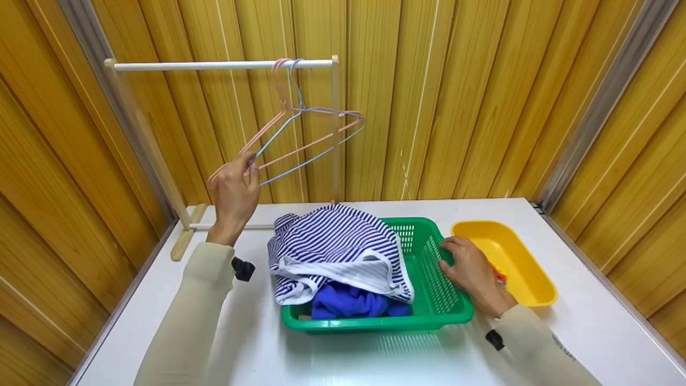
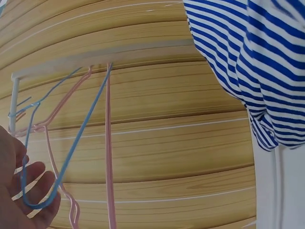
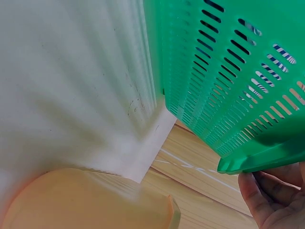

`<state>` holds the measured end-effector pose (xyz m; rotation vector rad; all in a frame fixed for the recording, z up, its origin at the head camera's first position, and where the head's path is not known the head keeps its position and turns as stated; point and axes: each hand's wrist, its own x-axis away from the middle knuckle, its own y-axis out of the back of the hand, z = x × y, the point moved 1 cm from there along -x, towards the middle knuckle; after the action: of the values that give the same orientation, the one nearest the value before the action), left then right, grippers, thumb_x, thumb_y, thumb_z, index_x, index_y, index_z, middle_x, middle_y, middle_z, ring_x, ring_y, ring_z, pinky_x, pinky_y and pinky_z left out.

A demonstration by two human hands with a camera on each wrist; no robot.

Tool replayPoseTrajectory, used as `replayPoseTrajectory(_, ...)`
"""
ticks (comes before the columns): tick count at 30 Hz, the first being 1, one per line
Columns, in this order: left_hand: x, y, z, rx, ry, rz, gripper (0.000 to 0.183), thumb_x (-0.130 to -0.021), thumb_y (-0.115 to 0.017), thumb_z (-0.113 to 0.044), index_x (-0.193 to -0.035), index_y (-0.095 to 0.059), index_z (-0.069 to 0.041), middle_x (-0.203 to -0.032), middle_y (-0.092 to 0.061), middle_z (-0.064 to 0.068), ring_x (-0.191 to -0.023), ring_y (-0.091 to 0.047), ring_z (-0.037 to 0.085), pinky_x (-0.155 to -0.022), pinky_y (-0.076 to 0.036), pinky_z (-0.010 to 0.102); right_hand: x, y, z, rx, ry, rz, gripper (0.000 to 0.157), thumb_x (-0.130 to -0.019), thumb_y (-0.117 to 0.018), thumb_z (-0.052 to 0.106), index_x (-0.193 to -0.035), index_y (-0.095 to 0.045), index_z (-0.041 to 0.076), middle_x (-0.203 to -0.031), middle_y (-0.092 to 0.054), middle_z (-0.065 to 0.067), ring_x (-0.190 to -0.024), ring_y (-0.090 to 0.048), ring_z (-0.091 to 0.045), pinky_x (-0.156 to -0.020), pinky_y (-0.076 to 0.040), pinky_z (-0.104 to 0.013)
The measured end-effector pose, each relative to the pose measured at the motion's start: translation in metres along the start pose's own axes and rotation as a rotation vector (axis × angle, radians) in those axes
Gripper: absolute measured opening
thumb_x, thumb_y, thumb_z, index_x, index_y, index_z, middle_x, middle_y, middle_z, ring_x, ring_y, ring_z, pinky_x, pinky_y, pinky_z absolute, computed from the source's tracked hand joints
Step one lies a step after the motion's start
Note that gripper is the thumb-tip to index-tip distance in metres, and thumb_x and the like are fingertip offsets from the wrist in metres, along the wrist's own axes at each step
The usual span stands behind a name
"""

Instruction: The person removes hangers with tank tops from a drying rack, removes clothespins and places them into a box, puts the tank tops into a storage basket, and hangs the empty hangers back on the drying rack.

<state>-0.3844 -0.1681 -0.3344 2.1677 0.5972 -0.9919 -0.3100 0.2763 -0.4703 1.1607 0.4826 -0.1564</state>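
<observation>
My left hand [image 1: 236, 185] holds the left end of a blue hanger [image 2: 78, 138], its fingers around the bent wire in the left wrist view. Pink hangers [image 1: 311, 145] hang beside it, hooked with it over the white bar [image 1: 214, 65] of a rack. At the right side of a green basket [image 1: 375, 323], my right hand [image 1: 474, 271] grips the rim. A navy-and-white striped garment [image 1: 337, 241] lies heaped over the basket's left part. Blue cloth [image 1: 351, 301] lies under it, partly hidden.
A yellow tray [image 1: 528, 268] stands right of the basket, with a small red item [image 1: 500, 276] partly behind the right wrist. The rack's wooden foot [image 1: 187, 233] rests at the table's back left. Wood-patterned panels [image 1: 429, 107] enclose the white table [image 1: 257, 343].
</observation>
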Motion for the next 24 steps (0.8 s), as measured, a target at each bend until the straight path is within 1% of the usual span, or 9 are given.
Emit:
replayPoseTrajectory(2,0.003,0.002,-0.003,-0.031,-0.032,0.001,0.029,-0.098,-0.057,-0.015,-0.124,-0.066,-0.005,-0.123,-0.068,0.015,-0.115,-0.064,0.032,-0.099,-0.046,0.049,0.0,0.001,0.0,-0.001,-0.006,0.006,0.035,-0.083,-0.076,0.011,-0.111,-0.067,-0.007,-0.118,-0.063,-0.022,-0.111,-0.058,-0.039,-0.101,-0.046,-0.055)
replayPoseTrajectory(4,0.006,0.004,-0.006,-0.049,-0.058,0.002,0.03,-0.098,-0.057,-0.017,-0.126,-0.065,-0.008,-0.129,-0.065,0.013,-0.12,-0.06,0.031,-0.101,-0.042,0.051,0.0,0.002,0.0,-0.001,-0.018,0.015,0.036,-0.084,-0.076,0.012,-0.113,-0.067,-0.006,-0.12,-0.063,-0.022,-0.112,-0.058,-0.039,-0.101,-0.046,-0.055)
replayPoseTrajectory(6,0.009,0.004,-0.008,-0.047,-0.086,0.009,0.032,-0.097,-0.059,-0.016,-0.127,-0.064,-0.007,-0.131,-0.063,0.014,-0.124,-0.057,0.032,-0.104,-0.038,0.053,0.0,0.003,-0.001,-0.003,-0.028,0.027,0.036,-0.085,-0.075,0.012,-0.115,-0.066,-0.006,-0.121,-0.062,-0.022,-0.112,-0.057,-0.039,-0.102,-0.045,-0.056)
replayPoseTrajectory(10,0.019,0.004,-0.014,0.003,-0.121,0.066,0.033,-0.097,-0.059,-0.013,-0.129,-0.062,-0.005,-0.133,-0.061,0.016,-0.129,-0.052,0.034,-0.111,-0.037,0.05,0.002,0.004,-0.001,-0.007,-0.047,0.051,0.038,-0.086,-0.074,0.013,-0.118,-0.065,-0.005,-0.123,-0.061,-0.022,-0.113,-0.056,-0.039,-0.102,-0.045,-0.056)
replayPoseTrajectory(12,0.025,0.004,-0.016,0.023,-0.132,0.101,0.034,-0.097,-0.059,-0.013,-0.13,-0.06,-0.004,-0.134,-0.059,0.017,-0.13,-0.052,0.034,-0.11,-0.04,0.049,0.002,0.004,-0.001,-0.011,-0.048,0.053,0.038,-0.086,-0.074,0.013,-0.118,-0.065,-0.005,-0.123,-0.061,-0.022,-0.113,-0.056,-0.039,-0.102,-0.044,-0.057)
replayPoseTrajectory(15,0.036,0.003,-0.019,0.025,-0.147,0.165,0.037,-0.097,-0.059,-0.015,-0.133,-0.058,-0.005,-0.135,-0.058,0.017,-0.129,-0.052,0.033,-0.107,-0.043,0.048,0.002,0.003,-0.002,-0.011,-0.044,0.045,0.037,-0.085,-0.075,0.013,-0.117,-0.065,-0.006,-0.122,-0.061,-0.023,-0.113,-0.057,-0.039,-0.102,-0.044,-0.057)
replayPoseTrajectory(17,0.044,0.001,-0.02,0.025,-0.142,0.233,0.04,-0.097,-0.06,-0.017,-0.135,-0.057,-0.006,-0.137,-0.057,0.016,-0.129,-0.052,0.033,-0.107,-0.043,0.048,0.002,0.002,-0.002,-0.014,-0.04,0.037,0.037,-0.085,-0.075,0.012,-0.115,-0.066,-0.006,-0.122,-0.062,-0.023,-0.113,-0.057,-0.04,-0.102,-0.044,-0.057)
replayPoseTrajectory(19,0.052,0.0,-0.021,0.014,-0.115,0.333,0.045,-0.096,-0.062,-0.023,-0.138,-0.054,-0.008,-0.14,-0.055,0.015,-0.131,-0.051,0.034,-0.108,-0.041,0.049,0.002,0.002,-0.002,-0.013,-0.037,0.03,0.036,-0.085,-0.075,0.012,-0.115,-0.066,-0.006,-0.121,-0.062,-0.022,-0.113,-0.057,-0.039,-0.102,-0.045,-0.057)
replayPoseTrajectory(24,0.07,-0.005,-0.017,-0.06,-0.007,0.669,0.068,-0.091,-0.066,-0.043,-0.149,-0.041,-0.018,-0.152,-0.043,0.011,-0.139,-0.042,0.036,-0.111,-0.036,0.056,0.002,0.001,-0.003,-0.007,0.0,-0.013,0.034,-0.083,-0.076,0.01,-0.111,-0.067,-0.007,-0.117,-0.064,-0.022,-0.11,-0.059,-0.039,-0.1,-0.047,-0.055)
